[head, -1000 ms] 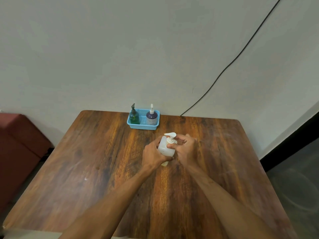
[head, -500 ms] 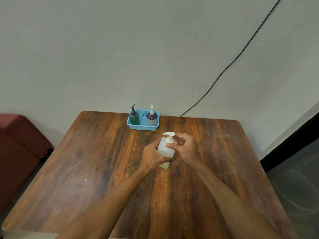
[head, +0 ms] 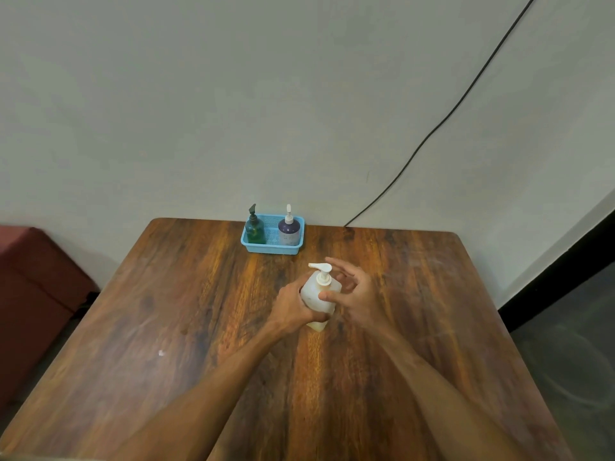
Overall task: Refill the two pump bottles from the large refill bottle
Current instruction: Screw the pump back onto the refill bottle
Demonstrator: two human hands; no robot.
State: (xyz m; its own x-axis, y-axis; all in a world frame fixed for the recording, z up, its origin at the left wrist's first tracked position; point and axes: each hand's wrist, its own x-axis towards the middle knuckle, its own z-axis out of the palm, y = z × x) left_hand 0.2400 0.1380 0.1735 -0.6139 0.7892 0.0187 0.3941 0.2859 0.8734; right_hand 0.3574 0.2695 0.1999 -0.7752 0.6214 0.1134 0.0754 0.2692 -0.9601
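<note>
The fingers of the left hand (head: 293,306) are curled round the lower body of the large white translucent plastic refill bottle (head: 314,292), which is gripped firmly. The fingers of the right hand (head: 359,294) are held apart and loosely bent behind the bottle's white pump head (head: 320,268). Nothing is clamped by them, and only the thumb tip is laid against the bottle's shoulder just below the collar. The bottle is kept roughly upright near the middle of the brown wooden table (head: 166,311), its base at the table top, and a yellowish tint is seen low in it. Both bare forearms are stretched in from the near edge.

At the far edge, well apart from the hands, a small light-blue plastic basket (head: 271,249) is set against the pale wall. A green pump bottle (head: 254,229) is stood in its left side and a purple pump bottle with a white nozzle (head: 289,229) in its right. A black cable (head: 432,131) is run diagonally down the wall. A dark red seat (head: 33,294) is placed left of the table.
</note>
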